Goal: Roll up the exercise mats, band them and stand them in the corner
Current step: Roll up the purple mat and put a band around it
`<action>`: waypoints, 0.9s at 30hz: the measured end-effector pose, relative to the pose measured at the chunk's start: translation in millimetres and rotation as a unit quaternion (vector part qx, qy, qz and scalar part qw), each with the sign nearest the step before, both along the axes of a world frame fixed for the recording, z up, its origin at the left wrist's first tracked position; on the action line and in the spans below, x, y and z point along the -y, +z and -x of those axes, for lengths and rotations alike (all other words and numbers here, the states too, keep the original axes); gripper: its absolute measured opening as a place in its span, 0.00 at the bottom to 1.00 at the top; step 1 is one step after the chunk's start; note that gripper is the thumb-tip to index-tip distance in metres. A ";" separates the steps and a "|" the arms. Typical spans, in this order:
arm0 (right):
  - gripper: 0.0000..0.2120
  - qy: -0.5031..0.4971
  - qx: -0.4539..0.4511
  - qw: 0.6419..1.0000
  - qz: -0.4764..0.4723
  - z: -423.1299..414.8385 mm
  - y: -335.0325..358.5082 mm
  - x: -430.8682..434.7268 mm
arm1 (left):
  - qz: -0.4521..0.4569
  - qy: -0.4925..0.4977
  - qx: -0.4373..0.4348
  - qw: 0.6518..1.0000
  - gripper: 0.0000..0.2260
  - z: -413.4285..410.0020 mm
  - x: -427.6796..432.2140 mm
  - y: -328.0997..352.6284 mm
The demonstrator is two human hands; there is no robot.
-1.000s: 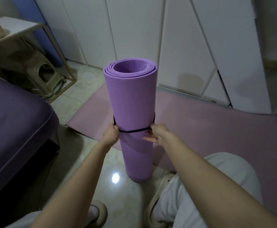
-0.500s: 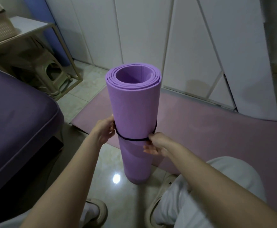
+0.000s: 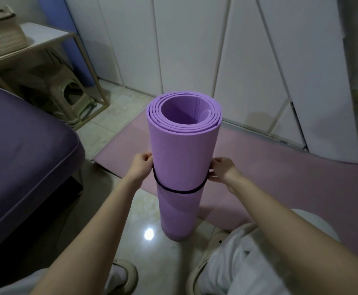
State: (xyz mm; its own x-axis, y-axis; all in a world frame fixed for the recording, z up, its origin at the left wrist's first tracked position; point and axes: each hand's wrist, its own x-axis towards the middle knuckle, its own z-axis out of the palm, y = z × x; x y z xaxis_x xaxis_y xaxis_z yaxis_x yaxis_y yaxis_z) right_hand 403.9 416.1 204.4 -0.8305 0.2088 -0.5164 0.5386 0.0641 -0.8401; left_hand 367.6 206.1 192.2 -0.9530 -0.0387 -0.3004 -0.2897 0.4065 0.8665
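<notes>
Far out to the left of our grip, a dark purple bed (image 3: 20,145) is filling the edge of the view. Beyond it a pale side table (image 3: 46,33) is carrying a woven basket (image 3: 1,41), and a plastic stool (image 3: 71,92) is sitting under the table. Nearer in, our left hand (image 3: 140,167) is pressing against the left flank of the rolled purple mat (image 3: 184,145). Its fingers are curling in where the black band (image 3: 180,190) is meeting the roll. We are reading this as a pinch on the band, though the fingertips themselves are hiding behind the hand. Between our two hands the mat is standing upright on the glossy tiled floor (image 3: 131,220), its open spiral end rising above the grip and its foot resting on the tiles below it. The band is circling the roll about halfway up, sagging lower across the near face than at the sides where we are holding it. On the right flank our right hand (image 3: 222,170) is pinching the band between thumb and fingers. Behind the grip and stretching off to its right, a pink mat (image 3: 280,167) is lying flat and unrolled on the floor. Beyond that, white cupboard doors (image 3: 195,50) are running across the back.
</notes>
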 end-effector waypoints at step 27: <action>0.18 -0.010 0.051 0.998 -0.026 1.6 -33.8 7.5 | -0.131 0.000 0.252 0.959 0.12 -30.9 12.9 -5.1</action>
